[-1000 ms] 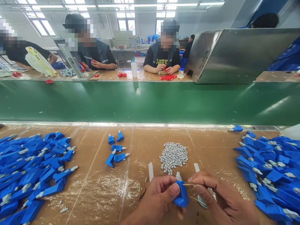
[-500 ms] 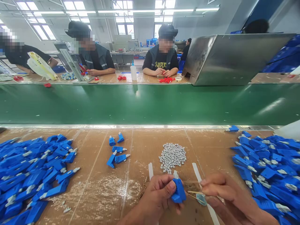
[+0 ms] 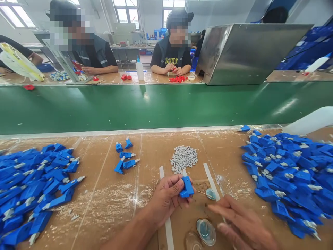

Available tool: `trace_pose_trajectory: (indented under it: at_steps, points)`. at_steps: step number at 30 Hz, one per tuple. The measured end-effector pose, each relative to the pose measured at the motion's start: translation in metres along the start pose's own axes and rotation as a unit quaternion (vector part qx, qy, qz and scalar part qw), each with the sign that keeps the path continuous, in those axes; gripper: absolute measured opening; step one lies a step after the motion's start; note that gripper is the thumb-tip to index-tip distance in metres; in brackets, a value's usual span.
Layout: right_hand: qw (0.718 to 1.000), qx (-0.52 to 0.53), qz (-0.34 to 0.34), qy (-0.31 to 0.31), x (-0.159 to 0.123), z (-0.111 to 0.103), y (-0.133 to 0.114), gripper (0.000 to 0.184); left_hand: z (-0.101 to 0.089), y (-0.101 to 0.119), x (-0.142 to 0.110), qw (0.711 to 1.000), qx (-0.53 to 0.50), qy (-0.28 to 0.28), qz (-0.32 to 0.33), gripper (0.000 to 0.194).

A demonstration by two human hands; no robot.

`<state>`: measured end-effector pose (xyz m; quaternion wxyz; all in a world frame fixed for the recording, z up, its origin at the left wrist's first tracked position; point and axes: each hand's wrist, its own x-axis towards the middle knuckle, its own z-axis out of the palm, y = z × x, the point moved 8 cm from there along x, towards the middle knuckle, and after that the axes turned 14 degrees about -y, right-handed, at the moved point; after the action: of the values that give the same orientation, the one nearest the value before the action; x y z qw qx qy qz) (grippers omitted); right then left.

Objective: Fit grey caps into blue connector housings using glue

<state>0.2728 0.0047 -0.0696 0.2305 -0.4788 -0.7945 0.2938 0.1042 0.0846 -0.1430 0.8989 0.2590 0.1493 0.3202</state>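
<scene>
My left hand [image 3: 166, 198] is closed on a blue plastic part [image 3: 187, 186], held upright just above the brown cardboard worktop [image 3: 109, 205]. My right hand [image 3: 240, 225] hovers low at the bottom right, its fingers stretched out with nothing visible in them. A thin stick [image 3: 201, 192] lies between the hands, its tip at a small bluish cap [image 3: 210, 193]. A heap of tiny grey pieces [image 3: 183, 159] sits just beyond the held part. A clear round dish [image 3: 206, 232] rests near my right fingers.
Big piles of blue parts lie at the left [image 3: 33, 187] and right [image 3: 291, 170], and a few [image 3: 124, 159] in the middle. A green conveyor belt [image 3: 156, 104] runs across, with a steel hood [image 3: 247, 52] beyond it. Two people opposite handle red parts [image 3: 177, 79] beside a white bottle [image 3: 139, 69].
My right hand has drawn back toward me and let go of the thin stick, which now lies by the small cap. My left hand has kept the blue part and lifted it slightly forward.
</scene>
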Motion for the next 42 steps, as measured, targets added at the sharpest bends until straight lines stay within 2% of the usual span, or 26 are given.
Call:
trace_pose_trajectory:
  at_steps: [3,5,8,11,18,22,27,31,32,34,35,37,39,42]
  points:
    - [0.998,-0.038,0.034,0.029,0.019,-0.021,0.017,0.023,0.002,0.004,-0.003,0.998,-0.056,-0.01,0.013,0.039]
    - [0.996,-0.075,0.047,0.013,0.042,-0.025,0.031,0.021,0.002,0.009,-0.005,0.994,-0.099,-0.022,0.03,0.039]
    - [0.989,-0.148,0.021,-0.025,0.082,-0.021,0.042,0.026,0.0,0.017,-0.007,0.989,-0.133,-0.028,0.053,0.037]
    - [0.981,-0.184,0.006,-0.059,0.108,-0.007,0.05,0.029,-0.005,0.023,-0.008,0.988,-0.137,-0.016,0.072,0.034]
    - [0.965,-0.246,0.0,-0.087,0.122,0.016,0.064,0.034,-0.01,0.022,-0.005,0.987,-0.13,-0.022,0.088,0.036]
    - [0.962,-0.256,-0.004,-0.095,0.128,0.017,0.065,0.034,-0.01,0.017,-0.003,0.99,-0.115,-0.038,0.077,0.037]
    - [0.969,-0.226,-0.003,-0.097,0.134,0.013,0.054,0.028,-0.008,0.013,-0.004,0.992,-0.102,-0.053,0.061,0.037]
    - [0.984,-0.159,0.015,-0.084,0.128,-0.004,0.038,0.028,-0.009,0.014,-0.005,0.993,-0.086,-0.06,0.057,0.033]
    - [0.99,-0.109,0.031,-0.084,0.124,-0.008,0.036,0.029,-0.01,0.014,-0.004,0.993,-0.08,-0.064,0.055,0.033]
    - [0.991,0.072,0.079,-0.084,0.116,-0.01,0.037,0.032,-0.01,0.013,-0.003,0.994,-0.065,-0.074,0.049,0.032]
    - [0.973,0.188,0.106,-0.08,0.112,-0.008,0.038,0.035,-0.009,0.012,-0.002,0.994,-0.058,-0.081,0.045,0.032]
    - [0.907,0.389,0.145,-0.065,0.104,0.004,0.04,0.044,-0.009,0.009,0.0,0.994,-0.047,-0.096,0.04,0.031]
    - [0.857,0.488,0.157,-0.053,0.101,0.015,0.038,0.05,-0.009,0.004,0.001,0.994,-0.036,-0.1,0.034,0.031]
    - [0.821,0.543,0.169,-0.052,0.1,0.028,0.034,0.05,-0.013,-0.004,0.002,0.996,-0.025,-0.081,0.027,0.034]
